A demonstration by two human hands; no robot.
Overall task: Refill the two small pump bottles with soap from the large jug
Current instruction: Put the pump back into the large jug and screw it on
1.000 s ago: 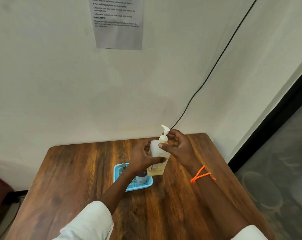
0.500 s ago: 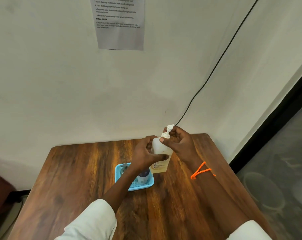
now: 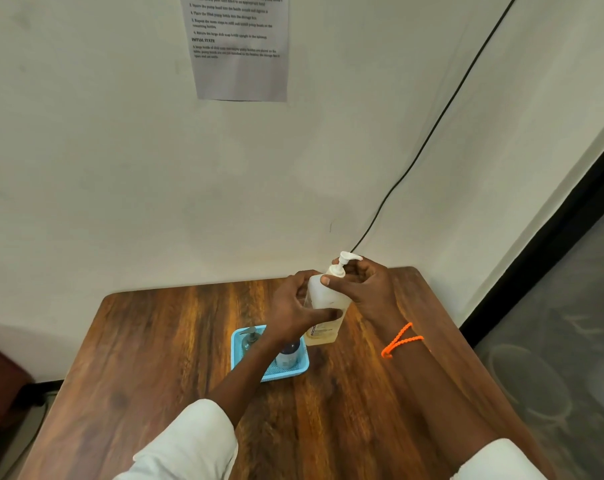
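Both hands close on a large soap jug (image 3: 326, 306) that stands upright on a wooden table (image 3: 176, 344) pushed against a pale wall (image 3: 120, 168). The person's left hand (image 3: 299, 306) wraps the jug's translucent body, thumb laid across its front and fingers curled behind it, while the right hand (image 3: 364, 289) curls round the neck just under the white pump head (image 3: 345, 259), whose spout points right. Yellowish soap fills only the lower part of the jug, where a label with dark lettering shows. Just to the jug's left, a light blue mesh tray (image 3: 295, 370) sits on the table, partly covered by the left forearm. Two small pump bottles stand inside it: one clear bottle with a grey pump (image 3: 250, 337) at the tray's far left corner, and one dark-topped bottle (image 3: 288, 355) nearer the jug, its upper part hidden by the wrist. White sleeves cover both upper forearms at the bottom edge. An orange beaded cord (image 3: 401, 341) circles the right wrist. On the wall, a printed sheet (image 3: 240, 64) hangs above the table, its text too small to read, and a thin black cable (image 3: 432, 133) runs diagonally down to the table's far edge.
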